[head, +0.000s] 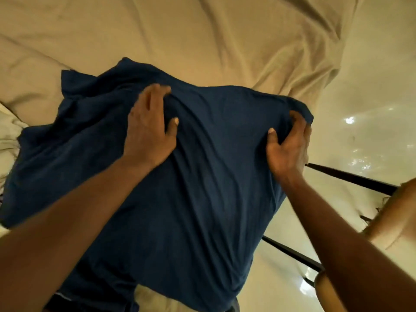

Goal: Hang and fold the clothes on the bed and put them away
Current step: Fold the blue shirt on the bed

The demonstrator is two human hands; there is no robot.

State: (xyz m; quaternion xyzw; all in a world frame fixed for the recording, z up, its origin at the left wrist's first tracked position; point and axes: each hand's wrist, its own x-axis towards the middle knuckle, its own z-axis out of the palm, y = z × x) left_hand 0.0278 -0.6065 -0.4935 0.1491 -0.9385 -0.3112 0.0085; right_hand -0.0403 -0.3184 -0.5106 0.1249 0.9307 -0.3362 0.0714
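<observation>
A dark blue shirt [202,176] lies spread over the near corner of the bed [180,30], which is covered in a beige sheet. My left hand [150,127] grips a bunch of the fabric near the shirt's far left part, fingers curled into the cloth. My right hand [288,145] grips the shirt's right far corner, thumb on top and fingers wrapped under the edge. The shirt's left side is rumpled and folded over itself.
A glossy pale floor [371,97] runs along the right of the bed. A chair with black legs [351,179] and a tan seat [391,221] stands close at the right. Crumpled pale bedding [9,136] sits at the left edge.
</observation>
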